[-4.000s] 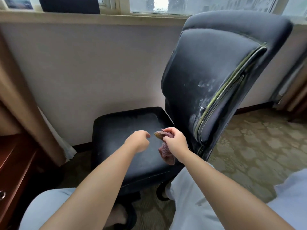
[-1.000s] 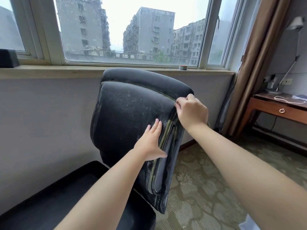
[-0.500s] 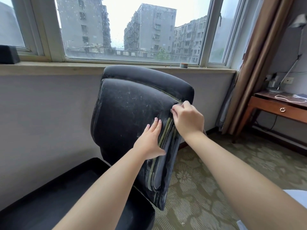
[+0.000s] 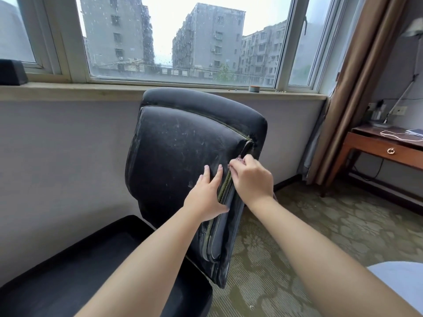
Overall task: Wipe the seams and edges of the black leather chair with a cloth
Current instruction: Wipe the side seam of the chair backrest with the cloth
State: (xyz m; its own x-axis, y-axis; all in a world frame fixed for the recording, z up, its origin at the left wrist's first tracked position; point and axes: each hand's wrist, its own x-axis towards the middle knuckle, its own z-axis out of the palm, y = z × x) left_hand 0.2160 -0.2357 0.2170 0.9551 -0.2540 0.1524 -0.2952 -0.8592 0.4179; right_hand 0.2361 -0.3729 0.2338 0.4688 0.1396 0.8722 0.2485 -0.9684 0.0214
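The black leather chair stands below the window, its backrest dusty and scuffed, its seat at the lower left. An olive-green seam runs down the backrest's right edge. My left hand lies flat on the backrest just left of that seam, fingers spread. My right hand is closed and pressed onto the seam from the right. A small scrap of the reddish cloth shows at its fingertips; the rest is hidden inside the hand.
A wall and window sill run behind the chair, with a dark box on the sill at left. A brown curtain hangs at right beside a wooden desk with a lamp. Patterned carpet lies right of the chair.
My right hand has slid down the seam from the backrest's upper right corner. My left hand stays flat beside the seam. Four seconds ago both hands were low over the seat.
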